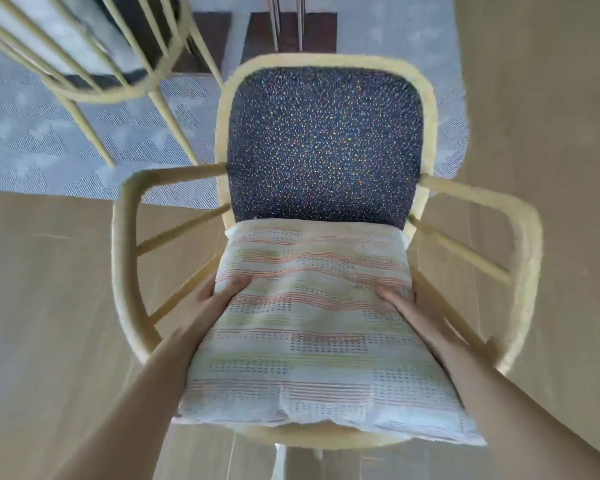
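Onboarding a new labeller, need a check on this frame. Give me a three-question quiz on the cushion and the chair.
1. True or false: the seat of the armchair is bare.
2. How many hands grip the striped cushion? A) none B) one C) two
3. What does the backrest fabric look like?
Key: 1. False, the striped cushion covers it. 2. C, the left hand and the right hand hold its side edges, thumbs on top. 3. Dark with small multicoloured speckles.
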`<state>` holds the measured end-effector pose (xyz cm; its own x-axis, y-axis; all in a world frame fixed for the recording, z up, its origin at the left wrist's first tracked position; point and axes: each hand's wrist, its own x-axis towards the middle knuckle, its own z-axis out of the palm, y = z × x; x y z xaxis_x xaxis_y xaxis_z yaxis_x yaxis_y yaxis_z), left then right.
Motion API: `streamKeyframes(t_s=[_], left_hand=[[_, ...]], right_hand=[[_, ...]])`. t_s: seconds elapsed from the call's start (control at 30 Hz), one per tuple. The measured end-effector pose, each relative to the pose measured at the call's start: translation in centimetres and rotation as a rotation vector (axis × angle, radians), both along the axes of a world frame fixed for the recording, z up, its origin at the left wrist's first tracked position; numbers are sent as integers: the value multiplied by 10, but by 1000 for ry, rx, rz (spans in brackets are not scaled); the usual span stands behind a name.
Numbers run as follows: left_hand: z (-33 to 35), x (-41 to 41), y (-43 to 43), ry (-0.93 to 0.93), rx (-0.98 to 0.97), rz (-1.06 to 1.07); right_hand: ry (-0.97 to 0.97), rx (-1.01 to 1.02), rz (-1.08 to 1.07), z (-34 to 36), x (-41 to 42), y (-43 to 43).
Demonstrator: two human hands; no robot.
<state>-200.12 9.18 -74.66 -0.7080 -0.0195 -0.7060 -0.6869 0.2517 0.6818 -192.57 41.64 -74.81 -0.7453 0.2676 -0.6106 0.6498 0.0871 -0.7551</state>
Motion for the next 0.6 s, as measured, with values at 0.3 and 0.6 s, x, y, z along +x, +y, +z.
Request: streamKeyframes(t_s=[0.3,0.6], left_hand=[[85,-162,47,-225,130,-50],[117,-292,92,-397,18,-113]], right_hand=[[-201,-123,111,83,-156,53],[-390,-373,101,109,-283,92]])
